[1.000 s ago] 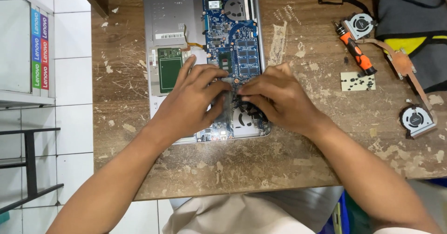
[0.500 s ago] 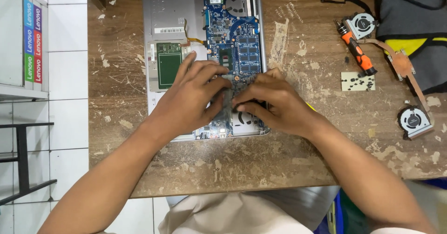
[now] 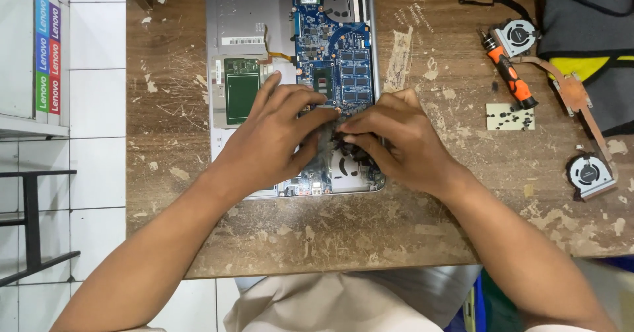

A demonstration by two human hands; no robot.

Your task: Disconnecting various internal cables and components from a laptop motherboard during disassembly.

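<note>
An opened silver laptop (image 3: 247, 21) lies on the table with its blue motherboard (image 3: 343, 74) bare. My left hand (image 3: 271, 134) rests on the lower part of the board, fingers spread and pointing right. My right hand (image 3: 396, 140) comes in from the right, its fingers bunched together. Both sets of fingertips meet at a dark part beside the round built-in fan (image 3: 347, 167). What lies under the fingertips is hidden. A green board (image 3: 241, 97) sits just left of my left hand.
The worn wooden table (image 3: 330, 233) also carries an orange-handled screwdriver (image 3: 512, 81), a pale card with small screws (image 3: 510, 116), two loose cooling fans (image 3: 515, 36) (image 3: 590, 175) joined by a copper heat pipe (image 3: 574, 97), and a grey-yellow bag (image 3: 588, 48). White tiled floor lies left.
Both hands stay at the same spot on the board, fingertips together. The view has shifted slightly, so the laptop sits a little lower in the picture.
</note>
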